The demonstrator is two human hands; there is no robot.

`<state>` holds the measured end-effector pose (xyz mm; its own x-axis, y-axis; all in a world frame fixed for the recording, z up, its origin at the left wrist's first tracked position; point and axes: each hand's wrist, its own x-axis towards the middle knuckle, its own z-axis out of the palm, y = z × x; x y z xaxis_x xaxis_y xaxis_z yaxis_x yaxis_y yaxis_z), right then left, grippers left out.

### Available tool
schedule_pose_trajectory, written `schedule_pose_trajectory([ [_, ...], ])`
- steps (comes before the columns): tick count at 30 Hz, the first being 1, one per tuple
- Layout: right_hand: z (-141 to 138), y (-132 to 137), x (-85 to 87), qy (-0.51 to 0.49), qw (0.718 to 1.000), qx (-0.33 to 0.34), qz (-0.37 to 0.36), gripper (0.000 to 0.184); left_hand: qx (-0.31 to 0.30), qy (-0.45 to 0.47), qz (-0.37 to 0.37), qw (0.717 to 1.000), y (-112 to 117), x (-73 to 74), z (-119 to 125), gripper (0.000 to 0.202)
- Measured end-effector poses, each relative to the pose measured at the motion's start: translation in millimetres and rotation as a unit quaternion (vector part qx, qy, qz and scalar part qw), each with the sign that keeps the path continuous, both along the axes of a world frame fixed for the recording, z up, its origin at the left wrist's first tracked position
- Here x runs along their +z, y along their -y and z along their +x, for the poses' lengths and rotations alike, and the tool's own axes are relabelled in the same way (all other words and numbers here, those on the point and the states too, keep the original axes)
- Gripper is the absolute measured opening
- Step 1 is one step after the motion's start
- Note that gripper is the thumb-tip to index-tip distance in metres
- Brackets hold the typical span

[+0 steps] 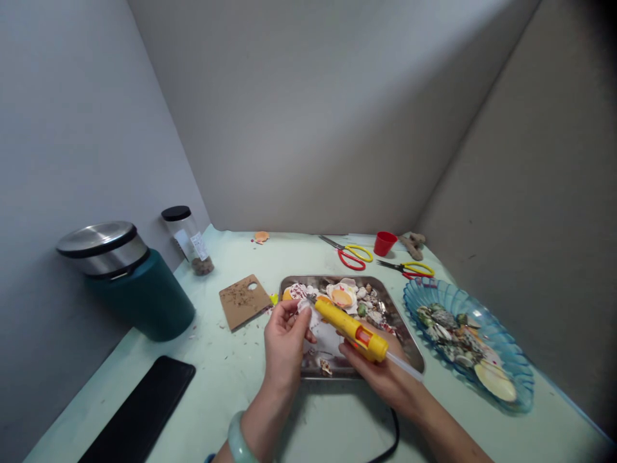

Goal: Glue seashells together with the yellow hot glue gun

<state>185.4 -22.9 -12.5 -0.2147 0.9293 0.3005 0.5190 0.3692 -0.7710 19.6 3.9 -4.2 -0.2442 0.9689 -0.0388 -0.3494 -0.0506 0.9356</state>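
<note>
My right hand grips a yellow glue gun with a clear glue stick poking out its back. Its nozzle points left at a small pale shell that my left hand pinches between fingers and thumb. Both hands hover over the near left part of a metal tray filled with several seashells, among them a large scallop. A pale green bangle circles my left wrist. The gun's black cord runs off the table's front edge.
A blue glass dish of shells stands right of the tray. Behind lie two yellow-and-red scissors, a red cup and a brown cardboard piece. At the left are a teal bin, a clear jar and a black flat object.
</note>
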Motion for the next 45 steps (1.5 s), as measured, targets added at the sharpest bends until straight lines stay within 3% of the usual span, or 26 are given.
schedule_pose_trajectory([
  [23,-0.7,-0.5,0.5,-0.004,1.000,-0.002,0.001,0.018,-0.008,-0.014,0.004,1.000,0.9,-0.5,-1.8,0.029],
  [33,0.3,0.0,0.9,0.005,1.000,-0.008,-0.006,0.020,0.031,-0.021,-0.014,0.999,0.1,0.3,-0.2,0.034],
  [45,0.4,0.7,3.7,0.000,1.000,-0.006,-0.009,0.018,0.021,-0.006,-0.002,1.000,-0.4,2.1,-0.4,0.036],
])
